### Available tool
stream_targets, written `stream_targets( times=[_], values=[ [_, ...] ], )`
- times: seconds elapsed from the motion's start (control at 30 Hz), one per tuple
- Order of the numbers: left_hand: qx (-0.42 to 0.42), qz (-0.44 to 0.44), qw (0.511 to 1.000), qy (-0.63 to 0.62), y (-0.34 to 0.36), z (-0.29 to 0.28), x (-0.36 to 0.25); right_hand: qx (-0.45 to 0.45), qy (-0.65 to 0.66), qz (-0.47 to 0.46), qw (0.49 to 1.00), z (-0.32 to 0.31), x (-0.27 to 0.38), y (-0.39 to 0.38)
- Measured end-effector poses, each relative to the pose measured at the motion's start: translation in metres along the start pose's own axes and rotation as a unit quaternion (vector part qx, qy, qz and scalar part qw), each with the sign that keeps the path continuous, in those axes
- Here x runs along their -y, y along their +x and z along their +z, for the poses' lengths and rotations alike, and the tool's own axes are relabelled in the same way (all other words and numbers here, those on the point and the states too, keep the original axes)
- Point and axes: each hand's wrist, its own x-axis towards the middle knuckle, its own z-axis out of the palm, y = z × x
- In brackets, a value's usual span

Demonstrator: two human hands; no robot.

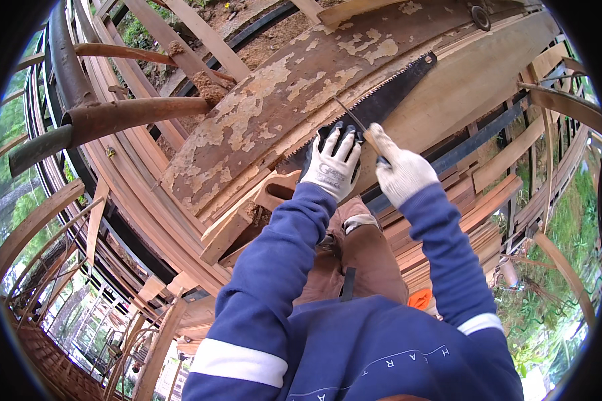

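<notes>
A handsaw with a dark toothed blade lies slantwise across the boards, its tapered end to the far right. Its wooden handle is near my lap, by my left wrist. My left hand, in a white glove with dark fingertips, lies over the blade and holds it, fingers side by side. My right hand, gloved alike, is closed round the light wooden handle of a thin metal file. The file crosses the blade, its tip by the toothed edge; whether it touches the teeth I cannot tell.
A thick plank with flaking bark lies beyond the saw, a smooth pale board to its right. Rusty pipes jut in at the left. Stacked timber strips run along the left side. A small dark ring sits far right.
</notes>
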Motion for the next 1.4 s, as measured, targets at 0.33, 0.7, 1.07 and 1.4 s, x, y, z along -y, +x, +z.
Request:
stream_targets(
  times=[0.33, 0.7, 1.07, 1.4],
  values=[
    [-0.019, -0.001, 1.000, -0.001, 0.004, -0.002, 0.000, -0.106, 0.054, -0.091, 0.989, 0.001, 0.003, 0.006],
    [-0.011, -0.007, 1.000, -0.009, 0.001, -0.001, 0.000, -0.025, -0.008, -0.022, 0.999, -0.013, -0.002, -0.047],
    [0.001, -0.028, 1.000, -0.010, 0.000, 0.003, 0.001, 0.035, 0.006, -0.005, 0.999, -0.003, 0.009, 0.021],
    [-0.032, -0.036, 0.997, -0.054, 0.003, -0.011, 0.001, -0.049, 0.041, -0.064, 0.996, -0.004, 0.004, -0.019]
  ],
)
